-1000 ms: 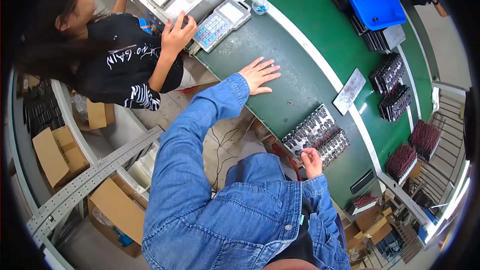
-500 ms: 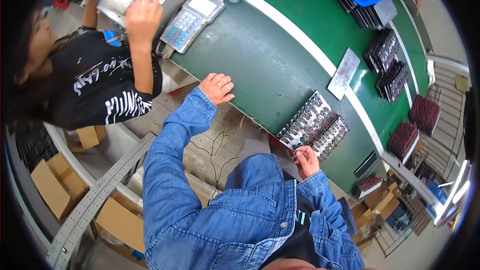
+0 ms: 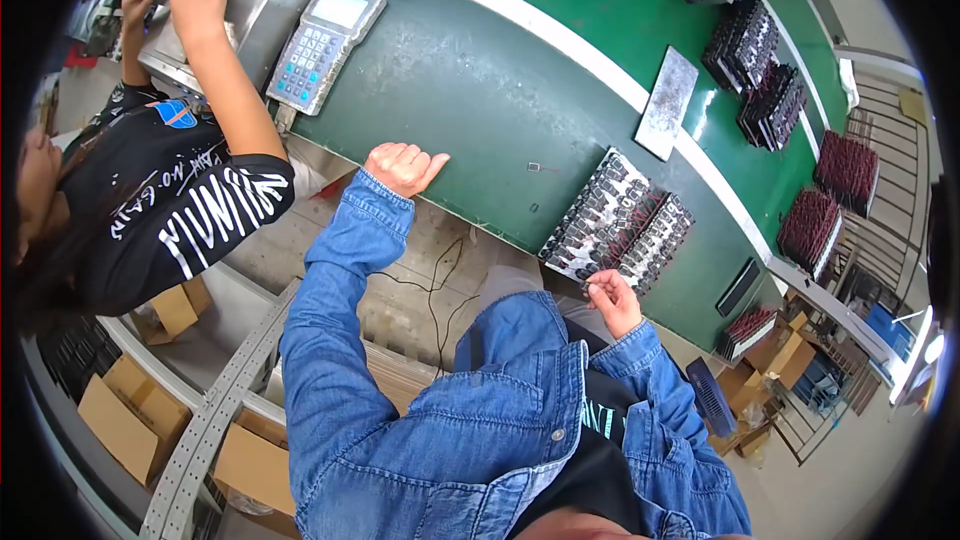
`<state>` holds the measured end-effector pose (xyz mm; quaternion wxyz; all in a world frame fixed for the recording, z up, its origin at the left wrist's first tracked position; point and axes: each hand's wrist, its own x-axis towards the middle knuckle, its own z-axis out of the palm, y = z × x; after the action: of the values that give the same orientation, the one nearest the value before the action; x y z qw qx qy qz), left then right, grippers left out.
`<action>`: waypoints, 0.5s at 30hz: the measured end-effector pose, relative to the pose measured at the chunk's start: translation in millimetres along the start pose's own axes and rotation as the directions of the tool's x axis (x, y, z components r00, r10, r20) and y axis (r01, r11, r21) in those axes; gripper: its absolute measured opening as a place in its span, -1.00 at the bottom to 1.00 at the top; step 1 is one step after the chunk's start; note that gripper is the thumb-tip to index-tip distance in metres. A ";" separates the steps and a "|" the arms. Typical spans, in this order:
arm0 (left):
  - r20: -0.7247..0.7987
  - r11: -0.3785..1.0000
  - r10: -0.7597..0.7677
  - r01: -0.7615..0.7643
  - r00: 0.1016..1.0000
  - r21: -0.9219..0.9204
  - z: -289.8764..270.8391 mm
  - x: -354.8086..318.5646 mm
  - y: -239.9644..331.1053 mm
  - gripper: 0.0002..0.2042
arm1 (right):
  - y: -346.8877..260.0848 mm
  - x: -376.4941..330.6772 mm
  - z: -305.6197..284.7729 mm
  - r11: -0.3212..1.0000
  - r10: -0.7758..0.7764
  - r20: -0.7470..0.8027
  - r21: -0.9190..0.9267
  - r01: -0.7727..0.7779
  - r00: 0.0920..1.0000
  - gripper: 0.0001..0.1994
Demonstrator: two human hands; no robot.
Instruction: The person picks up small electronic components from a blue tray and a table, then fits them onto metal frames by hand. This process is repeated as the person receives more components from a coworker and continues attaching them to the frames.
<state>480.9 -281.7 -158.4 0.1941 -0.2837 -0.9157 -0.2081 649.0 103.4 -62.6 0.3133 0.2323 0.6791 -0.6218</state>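
Note:
My left hand (image 3: 402,167) rests with its fingers loosely curled on the near edge of the green workbench (image 3: 470,90), holding nothing. My right hand (image 3: 612,300) is at the near edge of a tray of small dark components (image 3: 600,215), its fingertips pinched together on a tiny part I cannot make out clearly. A second tray of the same components (image 3: 658,238) lies beside the first. Both my arms are in blue denim sleeves.
A co-worker in a black printed shirt (image 3: 170,210) reaches to a metal machine at upper left. A grey keypad controller (image 3: 328,42) lies near them. A metal plate (image 3: 668,102), more dark component trays (image 3: 757,70) and cardboard boxes (image 3: 120,420) surround the bench.
My left hand has drawn back from the middle of the bench to its near edge. The co-worker's arm has lifted from the keypad toward the machine. My right hand stays by the tray.

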 end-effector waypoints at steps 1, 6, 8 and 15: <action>-0.025 1.000 -0.005 0.005 1.000 0.022 -0.1 4.9 -0.2 -0.62 | 0.6 -0.5 -1.0 1.000 -0.008 -0.002 0.014 0.008 1.000 -0.87; 0.003 0.868 -0.483 0.479 0.876 -0.127 12.6 95.5 15.6 -0.55 | 0.3 -7.3 -12.7 0.987 -0.080 -0.038 0.136 0.084 0.996 -0.86; 0.504 -0.006 -0.706 0.707 0.498 -0.707 14.0 150.7 25.1 -0.55 | 0.6 -14.7 -21.8 0.979 -0.110 -0.077 0.162 0.121 0.991 -0.86; 0.609 -0.401 -0.568 0.461 0.553 -0.792 38.6 410.9 64.1 -0.56 | -3.3 -48.6 -51.4 0.957 -0.139 -0.325 0.198 0.211 0.935 -0.86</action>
<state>196.5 -34.2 21.2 -0.1528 0.1503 -0.4821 -0.8495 673.5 157.5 -24.0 0.1176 0.2992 0.6613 -0.6777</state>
